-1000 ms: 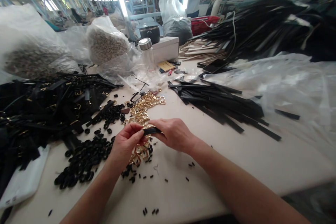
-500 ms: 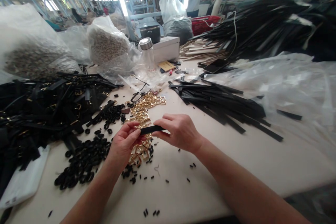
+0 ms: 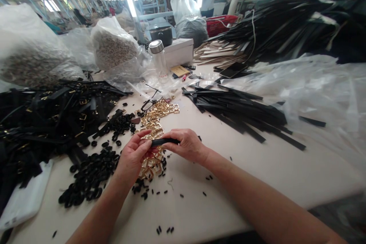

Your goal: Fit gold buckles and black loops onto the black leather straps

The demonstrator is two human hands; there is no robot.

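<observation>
Pegs (image 3: 168, 230), small and black, lie loose on the pale table (image 3: 183, 215) at its near edge, below and between your forearms; more are scattered farther in. Near left, a white packet (image 3: 25, 202) lies partly under black straps. A heap of black rings (image 3: 88, 177) sits just left of your left forearm.

Your left hand (image 3: 134, 151) pinches one end of a black strap (image 3: 160, 142) between thumb and fingers. Your right hand (image 3: 188, 145) grips the same piece farther along, thumb below, fingers above. You have it roughly level over the table, in front of gold buckles (image 3: 153, 166). A dark tip shows past your right knuckles; cannot tell whether it belongs to this piece.

Left of you: a large pile of buckled straps (image 3: 42, 114). Right, well apart from your hand: loose black strips (image 3: 237, 108), with clear plastic sheeting (image 3: 328, 95) beside them. Beyond the buckles lie glasses (image 3: 147, 101), then a clear bottle (image 3: 160, 61) stands before a white box (image 3: 178, 52). Behind: a dark pot (image 3: 161, 36), a filled bag (image 3: 114, 47) to its left, a red basket (image 3: 220, 24) to its right.
</observation>
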